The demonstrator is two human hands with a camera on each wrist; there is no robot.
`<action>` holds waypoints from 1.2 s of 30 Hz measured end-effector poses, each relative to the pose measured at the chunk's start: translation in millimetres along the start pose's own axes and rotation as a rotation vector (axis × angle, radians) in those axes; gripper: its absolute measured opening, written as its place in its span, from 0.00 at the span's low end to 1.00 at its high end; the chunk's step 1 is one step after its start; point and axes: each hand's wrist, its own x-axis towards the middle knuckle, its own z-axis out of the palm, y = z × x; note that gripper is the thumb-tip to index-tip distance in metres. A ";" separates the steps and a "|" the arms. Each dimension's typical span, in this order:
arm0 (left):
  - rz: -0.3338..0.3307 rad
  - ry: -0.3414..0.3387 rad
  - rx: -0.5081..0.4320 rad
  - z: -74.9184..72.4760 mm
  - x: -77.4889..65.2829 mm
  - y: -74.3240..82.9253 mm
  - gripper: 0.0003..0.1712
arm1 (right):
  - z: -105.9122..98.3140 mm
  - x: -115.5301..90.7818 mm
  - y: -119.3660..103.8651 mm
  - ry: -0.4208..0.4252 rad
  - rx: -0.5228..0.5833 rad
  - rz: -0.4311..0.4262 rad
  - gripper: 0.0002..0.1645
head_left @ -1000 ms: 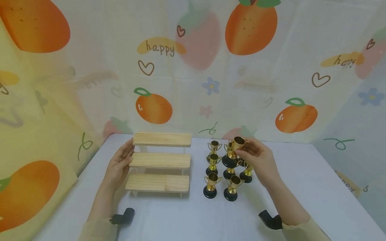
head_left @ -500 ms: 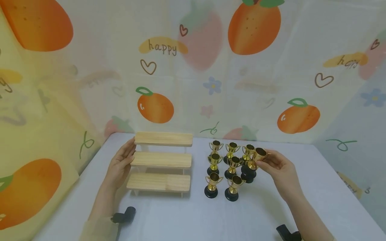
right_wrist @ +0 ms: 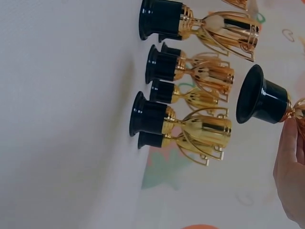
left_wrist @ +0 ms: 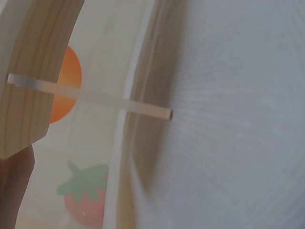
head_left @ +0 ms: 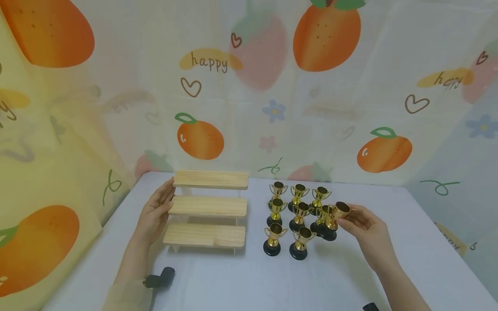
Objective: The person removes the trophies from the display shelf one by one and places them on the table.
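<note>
A small gold trophy cup (head_left: 336, 216) with a black base is tilted in my right hand (head_left: 369, 231), whose thumb and fingers pinch it near the handle. In the right wrist view the black base of this trophy (right_wrist: 264, 98) hangs off the table, and the right hand (right_wrist: 290, 176) is partly cut off. Several matching trophies (head_left: 299, 211) stand upright in rows just left of it. My left hand (head_left: 153, 211) rests against the left end of a three-tier wooden display stand (head_left: 210, 206). Its fingertips touch the upper tiers and are partly hidden there.
The stand's thin clear leg (left_wrist: 114, 100) shows in the left wrist view. A white cloth covers the table (head_left: 218, 280). Behind it hangs a fruit-printed curtain (head_left: 241, 108), close to the back edge.
The right hand has carried its trophy rightward and lower, from above the back of the group to its right side. The left hand and the stand hold their place.
</note>
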 end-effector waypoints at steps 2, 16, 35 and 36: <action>0.008 0.000 -0.006 0.4 -0.1 -0.7 0.33 | 0.7 -0.8 1.9 -0.002 0.015 -0.001 0.23; 0.009 0.003 -0.002 1.2 -0.1 -2.7 0.33 | 0.7 -5.0 22.0 -0.028 -0.016 0.026 0.24; 0.014 -0.008 -0.012 0.4 1.0 -1.4 0.33 | -2.0 0.6 42.4 -0.191 0.080 0.003 0.21; 0.012 -0.007 -0.011 0.0 0.8 -1.6 0.33 | -2.5 1.3 43.4 -0.198 0.072 0.018 0.22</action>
